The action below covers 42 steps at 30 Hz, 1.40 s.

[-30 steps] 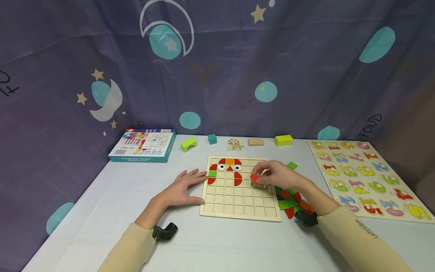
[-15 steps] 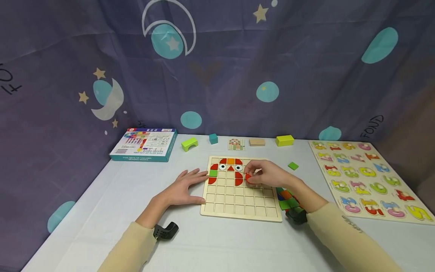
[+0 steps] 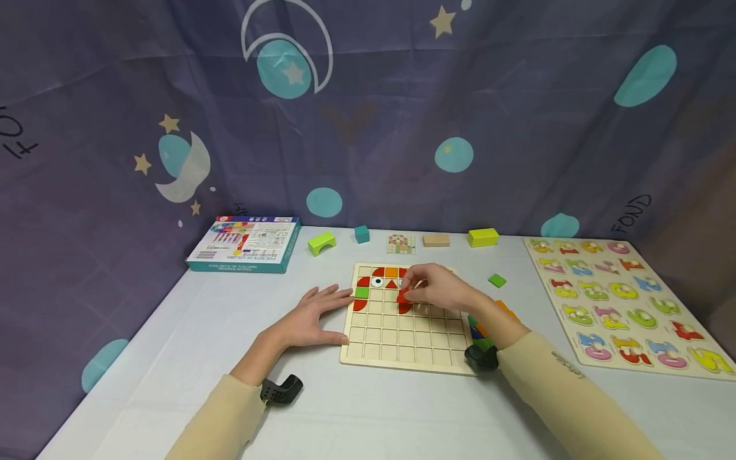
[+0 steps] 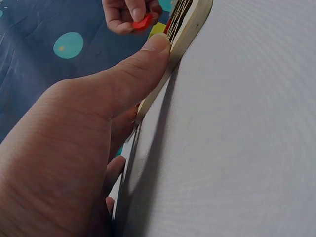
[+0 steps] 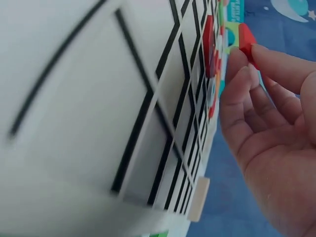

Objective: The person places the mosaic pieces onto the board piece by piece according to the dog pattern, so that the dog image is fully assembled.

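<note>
A wooden grid board (image 3: 397, 352) lies on the white table, with red, orange and green tiles and a round eye tile (image 3: 377, 282) in its upper left cells. My left hand (image 3: 305, 322) rests at the board's left side, fingers spread. In the left wrist view its thumb (image 4: 131, 74) touches the wooden edge. Between thumb and fingertips my right hand (image 3: 443, 289) pinches a red tile (image 5: 245, 40), held over the board close to a curved red tile (image 3: 405, 308). This hand partly covers the second eye tile and the board's upper right part.
Loose coloured tiles (image 3: 482, 344) lie right of the board, partly under the right forearm; a green tile (image 3: 497, 280) lies apart. Behind stand a pattern card (image 3: 401, 244), several blocks and a flat box (image 3: 244, 246). A number puzzle (image 3: 627, 300) lies far right.
My right hand has moved left across the board with the red tile, from the right-hand cells to the curved red tile. My left hand has kept its place at the board's edge.
</note>
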### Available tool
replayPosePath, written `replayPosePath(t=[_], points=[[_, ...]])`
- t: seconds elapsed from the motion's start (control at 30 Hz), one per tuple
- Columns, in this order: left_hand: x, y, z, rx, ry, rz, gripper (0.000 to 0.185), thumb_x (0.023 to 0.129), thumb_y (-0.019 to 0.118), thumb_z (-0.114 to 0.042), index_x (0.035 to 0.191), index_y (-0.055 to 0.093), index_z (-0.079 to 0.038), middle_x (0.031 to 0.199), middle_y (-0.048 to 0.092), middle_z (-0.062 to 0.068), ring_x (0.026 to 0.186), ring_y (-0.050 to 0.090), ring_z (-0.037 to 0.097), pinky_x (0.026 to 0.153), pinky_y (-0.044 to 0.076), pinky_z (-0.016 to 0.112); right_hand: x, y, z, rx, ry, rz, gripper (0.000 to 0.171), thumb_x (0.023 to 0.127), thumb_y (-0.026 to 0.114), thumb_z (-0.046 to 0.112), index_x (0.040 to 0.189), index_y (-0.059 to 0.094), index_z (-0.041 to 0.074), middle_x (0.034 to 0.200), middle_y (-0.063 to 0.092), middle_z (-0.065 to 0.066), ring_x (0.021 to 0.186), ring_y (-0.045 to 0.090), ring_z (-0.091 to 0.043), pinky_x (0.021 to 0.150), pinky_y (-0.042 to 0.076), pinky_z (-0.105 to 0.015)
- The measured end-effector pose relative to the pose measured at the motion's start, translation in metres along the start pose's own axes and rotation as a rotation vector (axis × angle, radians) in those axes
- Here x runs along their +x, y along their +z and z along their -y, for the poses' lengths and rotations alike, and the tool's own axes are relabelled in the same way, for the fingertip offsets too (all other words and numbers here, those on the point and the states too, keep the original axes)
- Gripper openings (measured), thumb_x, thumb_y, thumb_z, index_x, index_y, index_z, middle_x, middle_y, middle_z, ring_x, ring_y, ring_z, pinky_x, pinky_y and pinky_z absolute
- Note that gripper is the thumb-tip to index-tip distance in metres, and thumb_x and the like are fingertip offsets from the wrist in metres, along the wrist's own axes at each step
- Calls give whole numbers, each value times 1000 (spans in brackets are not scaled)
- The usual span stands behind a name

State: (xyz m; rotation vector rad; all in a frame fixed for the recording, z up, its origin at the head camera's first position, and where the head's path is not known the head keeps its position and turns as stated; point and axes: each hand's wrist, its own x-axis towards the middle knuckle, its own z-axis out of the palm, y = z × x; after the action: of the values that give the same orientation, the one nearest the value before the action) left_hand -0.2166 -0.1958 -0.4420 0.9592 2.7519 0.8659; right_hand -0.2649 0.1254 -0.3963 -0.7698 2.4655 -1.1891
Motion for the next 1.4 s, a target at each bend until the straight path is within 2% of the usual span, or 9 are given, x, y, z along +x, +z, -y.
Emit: replayPosePath(t=[0.17, 0.37, 0.53, 0.8, 1.03, 1.4], points=[[0, 0, 0, -2, 3, 0, 83, 82, 81, -48, 150, 51, -12, 160, 38, -1, 152, 19, 28, 121, 4, 55, 12, 6, 5, -22, -16, -23, 7, 93, 72, 7, 99, 70, 6, 95, 66, -3, 81, 57, -21, 73, 50, -34], [0, 0, 1, -7, 9, -2, 83, 82, 81, -48, 150, 52, -12, 159, 39, 0, 151, 20, 29, 120, 4, 56, 26, 13, 11, -56, 2, -36, 6, 92, 73, 5, 97, 70, 6, 90, 65, -2, 72, 55, -17, 67, 47, -31], [0, 1, 2, -7, 8, 1, 82, 82, 81, -50, 150, 52, -13, 159, 39, -1, 151, 20, 28, 120, 5, 56, 36, 20, 17, -137, -23, -42, 6, 92, 73, 3, 96, 70, 6, 89, 66, 0, 71, 54, -16, 65, 47, -29], [0, 0, 2, -6, 10, 0, 82, 82, 81, -49, 150, 52, -13, 159, 39, -1, 151, 20, 28, 120, 5, 56, 43, 30, 23, -228, -34, -41, 6, 92, 73, 3, 97, 70, 7, 88, 66, 1, 79, 57, -15, 75, 51, -31], [0, 0, 3, -10, 11, 0, 82, 82, 81, -49, 149, 52, -12, 159, 39, -1, 151, 20, 28, 120, 4, 56, 47, 34, 22, -274, -79, -23, 4, 91, 74, 4, 93, 71, 7, 87, 67, 2, 79, 58, -14, 77, 52, -31], [0, 1, 3, -1, 11, 0, 83, 82, 80, -50, 150, 51, -13, 159, 39, -2, 152, 19, 27, 120, 4, 56, 47, 37, 22, -337, -79, -27, 7, 91, 75, 8, 99, 77, 7, 96, 69, 0, 94, 63, -18, 87, 53, -36]])
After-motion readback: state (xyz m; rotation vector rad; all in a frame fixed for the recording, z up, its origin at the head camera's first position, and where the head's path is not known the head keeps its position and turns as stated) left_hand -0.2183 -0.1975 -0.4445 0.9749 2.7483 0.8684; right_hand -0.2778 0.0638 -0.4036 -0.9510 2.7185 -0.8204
